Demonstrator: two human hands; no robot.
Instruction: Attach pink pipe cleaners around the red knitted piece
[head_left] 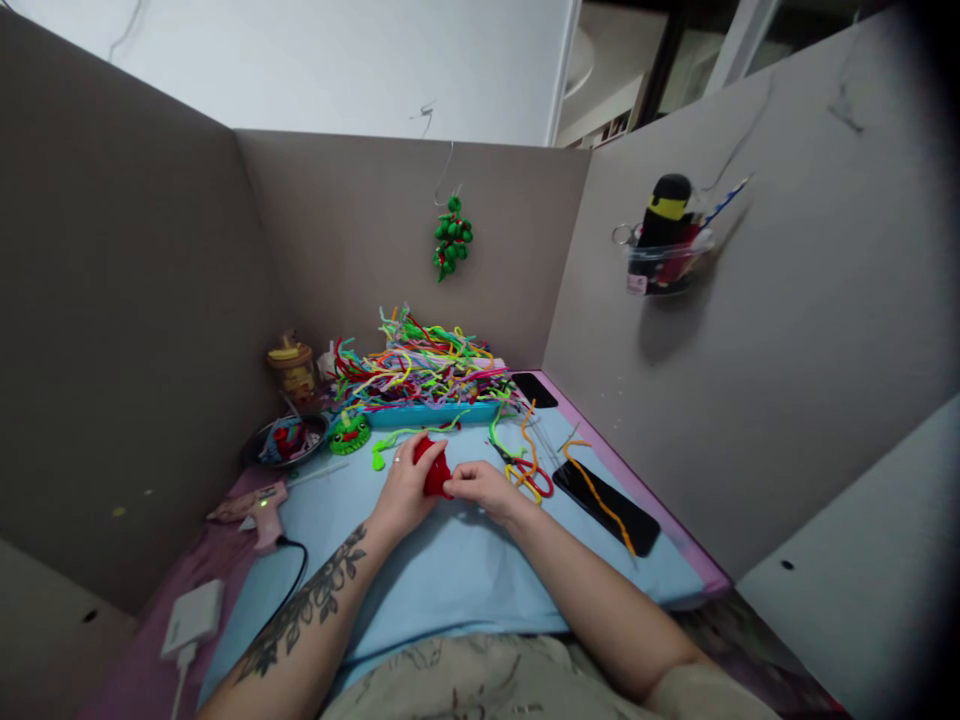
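My left hand (405, 488) is curled around a small red fuzzy piece (435, 472), which looks like wound pipe cleaner, over the light blue mat (450, 570). My right hand (484, 487) pinches the same red piece from the right side, fingers pressed together. A ring shows on a finger of my left hand. Both hands meet just in front of a teal tray (435, 412) heaped with pipe cleaners (420, 362) of many colours.
A pink glue gun (255, 505) with its cable lies at the left. A metal bowl (289, 440) and a green figure (349, 433) sit near it. Red-handled scissors (529, 470), loose pipe cleaners and two phones (615, 505) lie to the right. Cardboard walls surround the desk.
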